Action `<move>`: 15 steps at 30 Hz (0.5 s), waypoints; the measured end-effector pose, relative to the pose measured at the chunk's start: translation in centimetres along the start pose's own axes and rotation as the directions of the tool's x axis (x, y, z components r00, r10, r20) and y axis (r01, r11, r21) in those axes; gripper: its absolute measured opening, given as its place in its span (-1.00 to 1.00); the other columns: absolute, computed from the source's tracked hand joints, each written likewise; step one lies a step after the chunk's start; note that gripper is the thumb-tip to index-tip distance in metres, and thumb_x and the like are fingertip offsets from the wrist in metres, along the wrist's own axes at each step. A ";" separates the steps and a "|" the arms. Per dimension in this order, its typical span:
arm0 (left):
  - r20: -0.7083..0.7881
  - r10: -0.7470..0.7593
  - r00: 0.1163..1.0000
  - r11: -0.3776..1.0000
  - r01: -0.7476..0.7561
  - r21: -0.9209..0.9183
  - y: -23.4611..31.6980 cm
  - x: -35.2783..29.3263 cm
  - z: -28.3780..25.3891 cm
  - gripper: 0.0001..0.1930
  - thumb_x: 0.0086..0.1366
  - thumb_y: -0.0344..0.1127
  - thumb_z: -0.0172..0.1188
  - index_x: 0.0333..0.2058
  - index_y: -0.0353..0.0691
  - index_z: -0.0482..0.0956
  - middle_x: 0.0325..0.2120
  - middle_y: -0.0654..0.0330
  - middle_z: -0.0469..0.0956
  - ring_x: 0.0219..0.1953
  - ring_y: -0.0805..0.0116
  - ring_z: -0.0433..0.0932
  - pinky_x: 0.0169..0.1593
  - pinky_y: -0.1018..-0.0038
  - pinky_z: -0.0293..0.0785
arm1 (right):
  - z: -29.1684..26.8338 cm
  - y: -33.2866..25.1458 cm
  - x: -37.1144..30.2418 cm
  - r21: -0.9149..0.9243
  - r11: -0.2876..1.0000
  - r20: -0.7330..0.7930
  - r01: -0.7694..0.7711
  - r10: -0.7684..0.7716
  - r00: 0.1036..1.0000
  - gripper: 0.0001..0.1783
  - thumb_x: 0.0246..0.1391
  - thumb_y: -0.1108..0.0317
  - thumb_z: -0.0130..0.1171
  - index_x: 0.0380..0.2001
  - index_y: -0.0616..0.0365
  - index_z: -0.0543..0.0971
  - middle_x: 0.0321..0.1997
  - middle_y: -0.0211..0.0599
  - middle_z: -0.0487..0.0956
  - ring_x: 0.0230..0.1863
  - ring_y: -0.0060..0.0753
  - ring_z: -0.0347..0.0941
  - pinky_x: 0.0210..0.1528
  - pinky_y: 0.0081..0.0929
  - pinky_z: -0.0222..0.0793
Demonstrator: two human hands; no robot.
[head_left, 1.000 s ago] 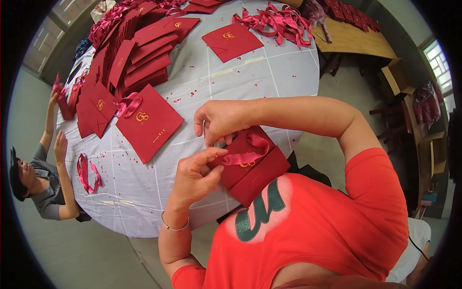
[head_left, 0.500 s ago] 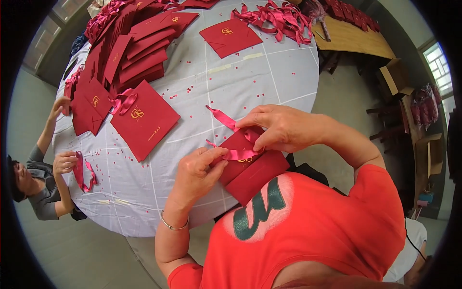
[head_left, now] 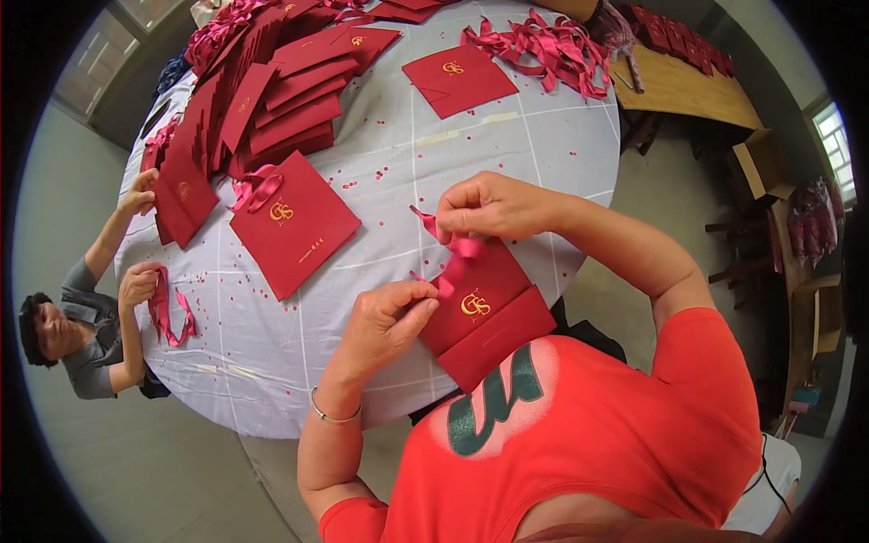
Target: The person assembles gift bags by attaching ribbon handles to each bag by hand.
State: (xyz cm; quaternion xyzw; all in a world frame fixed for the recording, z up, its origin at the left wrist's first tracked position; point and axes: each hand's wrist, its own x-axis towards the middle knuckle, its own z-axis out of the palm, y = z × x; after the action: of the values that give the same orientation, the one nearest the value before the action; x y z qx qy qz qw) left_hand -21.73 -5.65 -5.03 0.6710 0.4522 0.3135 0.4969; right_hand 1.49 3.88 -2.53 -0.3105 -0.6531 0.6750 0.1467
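Note:
A flat dark-red paper bag [head_left: 487, 312] with a gold emblem lies in front of me at the table's near edge. At its far end is a pink ribbon [head_left: 455, 268], pinched by both of my hands. My left hand [head_left: 391, 319] grips the ribbon at the bag's left side, thumb against fingers. My right hand [head_left: 493, 206] is closed on the ribbon a little above the bag's far edge. Between the hands the ribbon sags in a loose, blurred loop, and a loose end sticks out beyond them. How it joins the bag is hidden.
Another red bag [head_left: 297, 231] with a ribbon lies left of centre, and one more [head_left: 460, 80] lies farther off. Bags are stacked [head_left: 299, 100] at the far left; a ribbon heap [head_left: 552, 50] lies at the back. A co-worker [head_left: 81, 330] at the left holds a ribbon.
My right hand has risen off the bag and moved slightly away, pulling the ribbon. The gold emblem now shows fully. The view has shifted a little; the co-worker's hand still holds a ribbon.

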 end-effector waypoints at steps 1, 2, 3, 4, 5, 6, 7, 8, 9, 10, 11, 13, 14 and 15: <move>0.005 0.014 1.000 1.000 -0.014 0.012 -0.1 0.1 -0.1 -0.88 0.14 -0.49 0.24 -0.31 -0.33 0.60 -0.51 0.14 0.60 -0.52 0.50 0.51 -0.42 0.57 0.42 | -0.2 0.3 0.5 -0.021 1.000 -0.043 -0.001 0.000 0.999 -0.74 0.21 0.26 0.04 -0.40 0.24 0.55 -0.47 -0.43 0.55 -0.46 -0.67 0.43 -0.40 -0.63 0.34; 0.010 0.027 1.000 0.999 -0.027 0.024 -0.1 0.1 -0.1 -0.88 0.15 -0.49 0.22 -0.30 -0.32 0.60 -0.51 0.15 0.60 -0.52 0.50 0.51 -0.42 0.57 0.43 | -0.2 0.5 1.0 -0.041 0.999 -0.086 -0.003 0.000 0.996 -0.70 0.19 0.19 0.06 -0.38 0.23 0.58 -0.53 -0.45 0.54 -0.49 -0.68 0.42 -0.45 -0.63 0.32; 0.009 0.025 1.000 0.999 -0.025 0.026 0.0 0.1 -0.1 -0.88 0.15 -0.49 0.22 -0.30 -0.32 0.60 -0.51 0.15 0.60 -0.52 0.50 0.51 -0.42 0.57 0.43 | -0.2 0.4 1.3 -0.070 0.998 -0.047 -0.005 0.002 0.999 -0.69 0.16 0.18 0.08 -0.40 0.23 0.62 -0.54 -0.42 0.56 -0.50 -0.65 0.42 -0.46 -0.60 0.33; 0.011 0.031 0.999 0.999 -0.031 0.032 0.2 0.1 -0.2 -0.88 0.15 -0.50 0.22 -0.31 -0.32 0.61 -0.51 0.14 0.60 -0.52 0.48 0.52 -0.42 0.56 0.43 | -0.1 0.2 1.7 -0.068 0.998 -0.044 -0.003 0.000 0.999 -0.69 0.16 0.18 0.08 -0.40 0.23 0.62 -0.54 -0.42 0.56 -0.50 -0.65 0.42 -0.46 -0.60 0.33; 0.014 0.037 0.999 0.999 -0.037 0.039 0.3 0.1 -0.3 -0.89 0.16 -0.50 0.21 -0.31 -0.31 0.61 -0.52 0.13 0.60 -0.52 0.47 0.52 -0.41 0.56 0.43 | 0.2 -0.4 1.9 -0.187 0.982 0.039 -0.008 0.016 0.999 -0.70 0.16 0.21 0.08 -0.39 0.25 0.62 -0.51 -0.41 0.57 -0.48 -0.63 0.44 -0.43 -0.60 0.35; 0.015 0.035 0.999 0.998 -0.035 0.042 0.4 0.0 -0.3 -0.89 0.16 -0.50 0.21 -0.31 -0.31 0.61 -0.52 0.13 0.60 -0.52 0.47 0.52 -0.41 0.56 0.43 | 0.4 -0.7 2.2 -0.303 0.953 0.119 -0.003 0.041 0.992 -0.72 0.17 0.25 0.09 -0.38 0.27 0.63 -0.49 -0.40 0.58 -0.46 -0.62 0.45 -0.41 -0.59 0.38; 0.007 0.087 0.996 0.992 -0.087 0.094 0.6 0.0 -0.3 -0.89 0.15 -0.50 0.21 -0.31 -0.30 0.61 -0.51 0.12 0.60 -0.52 0.43 0.54 -0.41 0.55 0.44 | 0.7 -0.9 2.5 -0.348 0.937 0.139 0.028 0.022 0.990 -0.70 0.14 0.22 0.12 -0.39 0.28 0.64 -0.55 -0.35 0.58 -0.52 -0.61 0.41 -0.46 -0.54 0.35; 0.002 0.140 0.990 0.980 -0.138 0.146 0.7 0.1 -0.3 -0.88 0.14 -0.50 0.22 -0.31 -0.29 0.61 -0.51 0.11 0.60 -0.51 0.38 0.55 -0.40 0.54 0.45 | 0.9 -1.1 2.9 -0.345 0.938 0.137 0.030 0.019 0.990 -0.70 0.14 0.22 0.12 -0.39 0.28 0.64 -0.55 -0.35 0.58 -0.52 -0.61 0.41 -0.46 -0.54 0.35; 0.006 0.139 0.990 0.979 -0.138 0.150 0.6 0.1 -0.2 -0.88 0.14 -0.50 0.22 -0.31 -0.29 0.61 -0.51 0.11 0.60 -0.51 0.38 0.55 -0.40 0.54 0.45 | 1.0 -1.4 3.3 -0.440 0.898 0.203 0.021 0.077 0.976 -0.69 0.13 0.20 0.13 -0.40 0.28 0.64 -0.58 -0.33 0.56 -0.55 -0.60 0.38 -0.48 -0.51 0.33; 0.000 0.202 0.979 0.967 -0.200 0.157 0.5 0.2 -0.1 -0.88 0.13 -0.50 0.23 -0.31 -0.28 0.62 -0.49 0.10 0.61 -0.50 0.34 0.57 -0.40 0.52 0.46 | 1.1 -1.6 3.7 -0.529 0.848 0.259 0.019 0.141 0.956 -0.68 0.12 0.19 0.14 -0.41 0.28 0.64 -0.61 -0.31 0.55 -0.59 -0.59 0.35 -0.51 -0.47 0.30; -0.006 0.265 0.964 0.951 -0.261 0.165 0.4 0.2 0.0 -0.87 0.12 -0.51 0.23 -0.31 -0.27 0.62 -0.48 0.10 0.61 -0.48 0.30 0.58 -0.39 0.51 0.47 | 1.3 -1.8 4.0 -0.526 0.850 0.254 0.018 0.136 0.958 -0.68 0.12 0.19 0.14 -0.41 0.28 0.64 -0.61 -0.31 0.55 -0.59 -0.59 0.35 -0.51 -0.47 0.30; 0.005 0.284 0.959 0.941 -0.280 0.190 0.7 0.2 0.2 -0.87 0.11 -0.51 0.24 -0.31 -0.26 0.62 -0.48 0.10 0.61 -0.47 0.28 0.58 -0.39 0.50 0.47 | 1.6 -2.1 4.6 -0.572 0.820 0.312 -0.025 0.245 0.918 -0.67 0.11 0.18 0.16 -0.48 0.28 0.62 -0.67 -0.31 0.51 -0.62 -0.59 0.30 -0.55 -0.45 0.25; 0.009 0.303 0.953 0.931 -0.298 0.212 0.8 0.2 0.2 -0.86 0.11 -0.52 0.24 -0.32 -0.25 0.63 -0.48 0.10 0.61 -0.46 0.26 0.59 -0.38 0.49 0.48 | 1.8 -2.5 4.8 -0.567 0.824 0.305 -0.028 0.241 0.921 -0.67 0.11 0.18 0.16 -0.48 0.28 0.62 -0.67 -0.31 0.51 -0.62 -0.59 0.30 -0.55 -0.45 0.25; 0.020 0.304 0.953 0.930 -0.301 0.212 0.8 0.2 0.2 -0.86 0.11 -0.52 0.24 -0.32 -0.25 0.63 -0.48 0.10 0.61 -0.46 0.26 0.59 -0.38 0.49 0.48 | 2.0 -2.9 4.9 -0.559 0.828 0.331 -0.040 0.268 0.905 -0.66 0.09 0.18 0.16 -0.51 0.29 0.60 -0.68 -0.31 0.49 -0.63 -0.59 0.30 -0.56 -0.45 0.24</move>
State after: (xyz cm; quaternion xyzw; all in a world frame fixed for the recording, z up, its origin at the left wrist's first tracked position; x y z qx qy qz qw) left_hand -21.29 -5.63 -4.36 0.7797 0.3780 0.3406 0.3651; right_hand -4.06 5.56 -0.90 -0.2488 -0.8043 0.5217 -0.1379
